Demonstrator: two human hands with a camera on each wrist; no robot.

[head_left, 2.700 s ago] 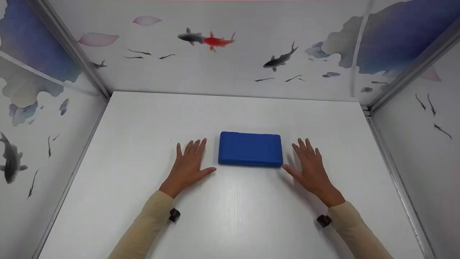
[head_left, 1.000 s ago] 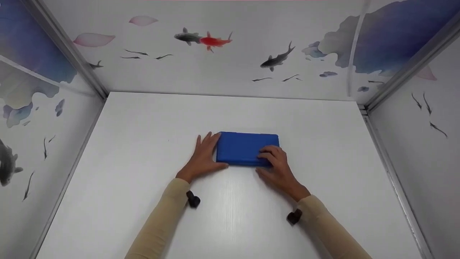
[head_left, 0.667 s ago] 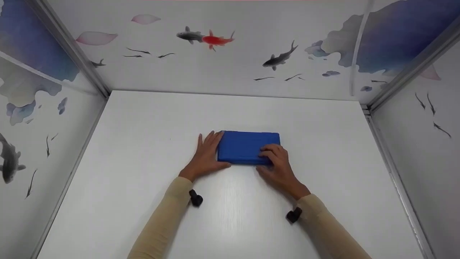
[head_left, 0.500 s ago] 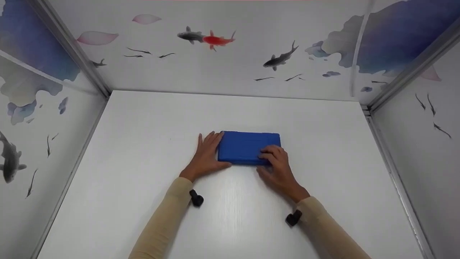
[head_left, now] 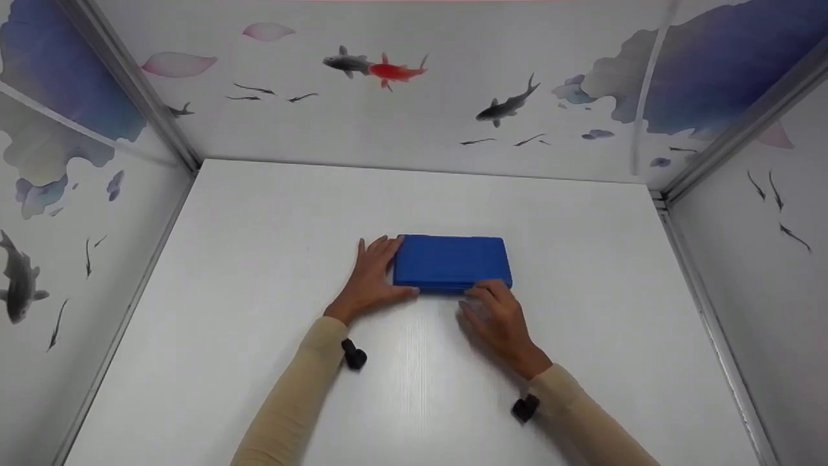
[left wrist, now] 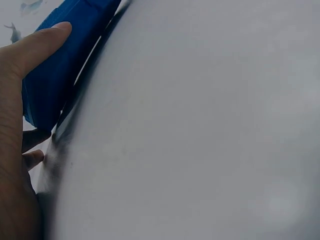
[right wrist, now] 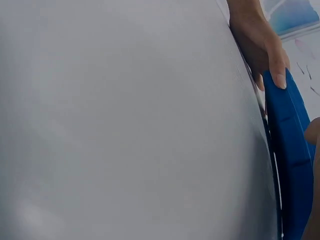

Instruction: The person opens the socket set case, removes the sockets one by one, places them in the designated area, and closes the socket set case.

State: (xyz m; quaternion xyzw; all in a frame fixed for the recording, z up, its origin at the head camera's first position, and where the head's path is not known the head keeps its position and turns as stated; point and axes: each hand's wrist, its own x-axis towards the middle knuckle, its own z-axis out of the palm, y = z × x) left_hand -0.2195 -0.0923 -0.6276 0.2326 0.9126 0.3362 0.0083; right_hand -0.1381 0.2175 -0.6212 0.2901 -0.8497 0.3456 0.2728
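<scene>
A flat blue plastic case (head_left: 446,259) lies closed on the white table, its long side facing me. My left hand (head_left: 367,281) holds its left end, the thumb on the front side and the fingers along the left edge. In the left wrist view that thumb presses the blue case wall (left wrist: 60,65). Curled fingers of my right hand (head_left: 501,317) are at the front edge near the right corner; the thumb sits lower, apart from the case in the head view. In the right wrist view only a bit of the right hand (right wrist: 314,135) shows at the case's edge.
The white table (head_left: 259,213) spreads around the case. Behind it rises a white back wall (head_left: 414,129) painted with fish, and similar side panels with metal rails stand left and right. Small black cameras (head_left: 354,355) are worn on both wrists.
Both hands came in from beside the case to touch it. In the last half second my right fingers slid from its top down to the front edge; my left hand stayed.
</scene>
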